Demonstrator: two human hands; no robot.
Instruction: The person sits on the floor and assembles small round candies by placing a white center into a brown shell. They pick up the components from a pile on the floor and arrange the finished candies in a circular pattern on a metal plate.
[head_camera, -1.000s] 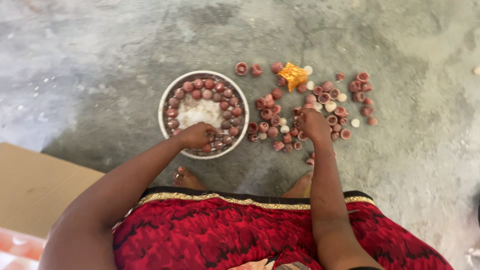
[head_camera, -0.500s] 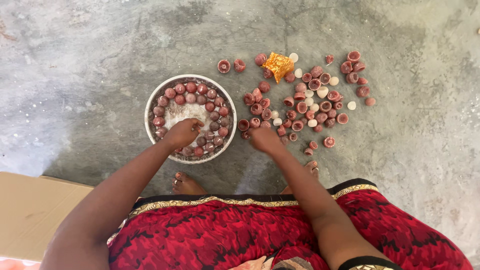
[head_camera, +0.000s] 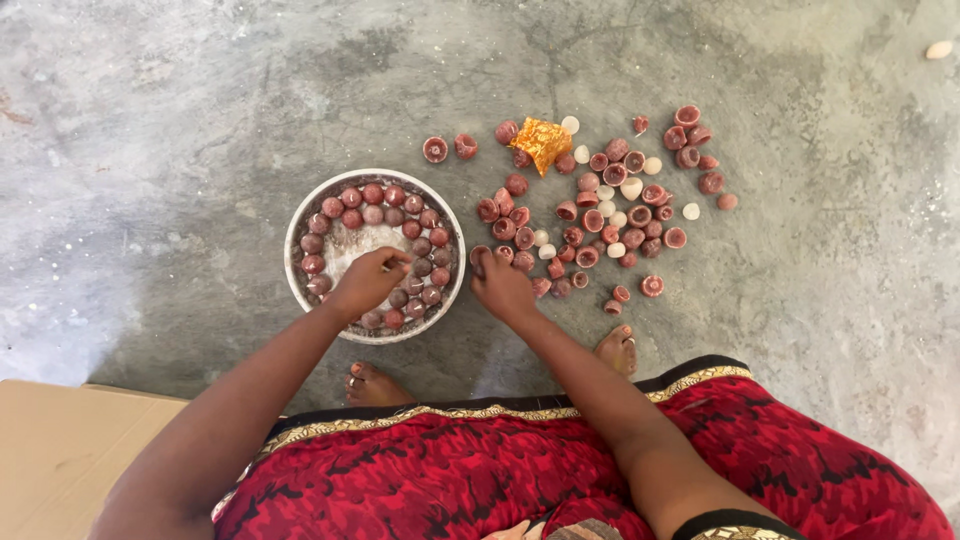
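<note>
A round metal bowl (head_camera: 296, 222) sits on the concrete floor, ringed inside with several small red clay cups around a whitish middle. My left hand (head_camera: 366, 281) reaches into the bowl, fingers pinched near its centre; what it holds is hidden. My right hand (head_camera: 500, 285) rests on the floor just right of the bowl, fingers curled over a red clay cup (head_camera: 482, 254) at the near edge of a loose pile of clay cups (head_camera: 600, 215).
An orange crumpled wrapper (head_camera: 541, 141) lies at the back of the pile, with small white pieces among the cups. A cardboard sheet (head_camera: 70, 450) lies at the lower left. My feet (head_camera: 372, 384) and red patterned skirt fill the bottom.
My right hand has pulled back from the middle of the pile to its near-left edge beside the bowl. My left hand has shifted slightly toward the bowl's centre.
</note>
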